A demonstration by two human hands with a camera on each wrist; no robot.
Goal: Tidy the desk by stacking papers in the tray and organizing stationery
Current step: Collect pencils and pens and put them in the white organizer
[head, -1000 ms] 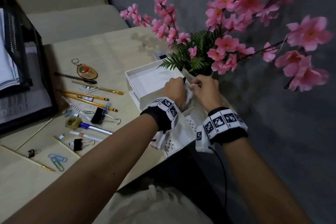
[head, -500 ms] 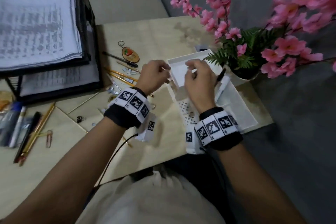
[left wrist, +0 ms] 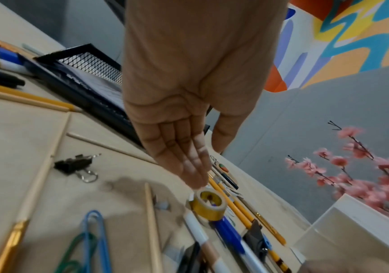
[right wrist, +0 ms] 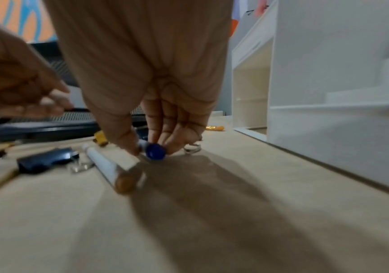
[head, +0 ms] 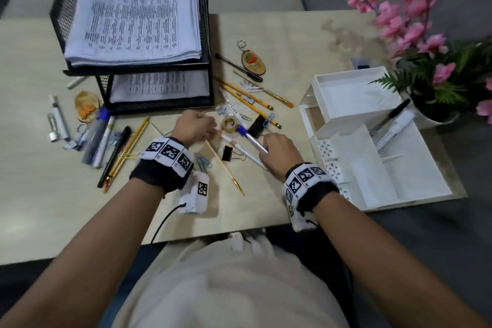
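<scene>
Loose stationery lies in the middle of the desk. My right hand [head: 264, 147] [right wrist: 150, 150] pinches the near end of a blue-and-silver pen [head: 251, 138] [right wrist: 155, 151] between thumb and fingers, low over the desktop. My left hand [head: 215, 128] [left wrist: 198, 182] reaches with straight fingers, whose tips are at the rim of a small yellow tape roll [head: 230, 124] [left wrist: 208, 205]; it holds nothing. A white pen with a tan band [head: 241, 148] [right wrist: 109, 165] lies beside the blue pen. The black mesh paper tray [head: 207, 34] holds stacked printed papers [head: 133, 13].
A white desk organizer [head: 415, 189] at the right holds a black pen [head: 391, 117] and a white marker [head: 396, 129]. A pink flower pot [head: 436, 88] stands behind it. Yellow pencils [head: 247, 96], a binder clip [head: 226, 153] and a keychain [head: 253, 61] lie nearby; more markers [head: 98, 138] at left.
Both hands have moved left from the white organizer to the loose stationery, and the head view swung with them. My right hand has taken hold of the blue pen.
</scene>
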